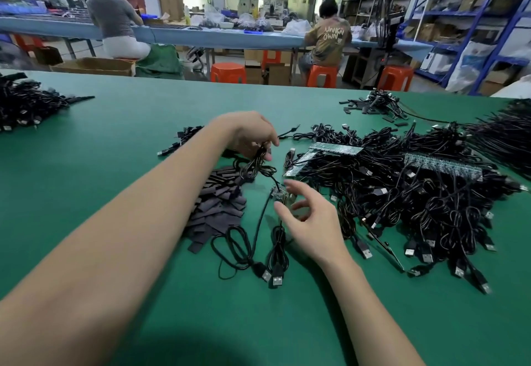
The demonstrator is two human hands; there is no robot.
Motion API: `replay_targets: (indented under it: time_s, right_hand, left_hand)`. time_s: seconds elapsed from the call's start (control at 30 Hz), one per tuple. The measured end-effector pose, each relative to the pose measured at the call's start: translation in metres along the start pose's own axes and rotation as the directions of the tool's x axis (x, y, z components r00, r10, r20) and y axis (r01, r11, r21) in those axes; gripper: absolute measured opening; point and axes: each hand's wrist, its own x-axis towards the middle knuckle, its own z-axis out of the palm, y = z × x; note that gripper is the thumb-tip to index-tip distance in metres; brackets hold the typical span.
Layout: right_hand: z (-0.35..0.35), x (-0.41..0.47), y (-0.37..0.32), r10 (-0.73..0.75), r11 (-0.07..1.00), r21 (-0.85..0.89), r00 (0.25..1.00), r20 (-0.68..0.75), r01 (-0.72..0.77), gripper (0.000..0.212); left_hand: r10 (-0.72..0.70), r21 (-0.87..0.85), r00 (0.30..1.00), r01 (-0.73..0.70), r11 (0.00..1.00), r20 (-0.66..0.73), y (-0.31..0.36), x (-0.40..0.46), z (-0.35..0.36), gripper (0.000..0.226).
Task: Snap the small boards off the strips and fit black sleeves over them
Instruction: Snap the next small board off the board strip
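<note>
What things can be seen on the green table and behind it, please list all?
table: one, green, fills the foreground
flat sleeves: a pile, black, centre, left of the right hand
board strips: two visible, pale, on the cable heap at right
cable heap: one, black, right side
small board: one, on the table by the right fingertips
stools: several, orange, behind the table
left hand: holds a black cable
right hand: fingers spread, holds nothing

Electronics assembly workshop, green bench (120, 141) heaped with USB cables (416, 193), long worktable (201, 36) with seated workers (327, 40), orange stools (228, 73), stocked shelving (465, 6), cartons (94, 66)
</note>
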Motion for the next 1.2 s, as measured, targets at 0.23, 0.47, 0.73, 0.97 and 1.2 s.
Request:
replay_targets:
  time_s: [0.23,0.47,0.73,0.97,1.2]
  right_hand:
    - [-0.001,-0.001,0.000,-0.040,0.996,-0.072,0.998,0.057,0.044,0.035]
    - [-0.023,0.004,0.003,-0.023,0.999,0.030,0.949,0.314,0.014,0.023]
    - [-0.023,-0.001,0.001,0.024,0.989,0.133,0.953,0.303,-0.068,0.019]
    - [-0.030,0.003,-0.007,0.026,0.975,0.196,0.924,0.380,-0.108,0.002]
    - [-0.049,0.010,-0.023,0.005,0.966,0.231,0.907,0.421,-0.113,0.036]
  left_hand:
    - [0.166,-0.282,0.860,-0.027,0.959,0.483,-0.015,-0.019,0.004,0.016]
    - [0.180,-0.281,0.982,-0.155,0.947,0.063,-0.012,-0.011,-0.018,0.017]
    - [0.375,0.743,0.887,-0.056,0.667,-0.270,-0.023,0.041,-0.029,0.031]
    - [0.353,0.557,0.907,-0.175,0.812,-0.230,-0.042,0.033,0.026,0.030]
    - [0.245,-0.246,0.963,-0.265,0.932,-0.111,-0.063,-0.047,0.094,0.024]
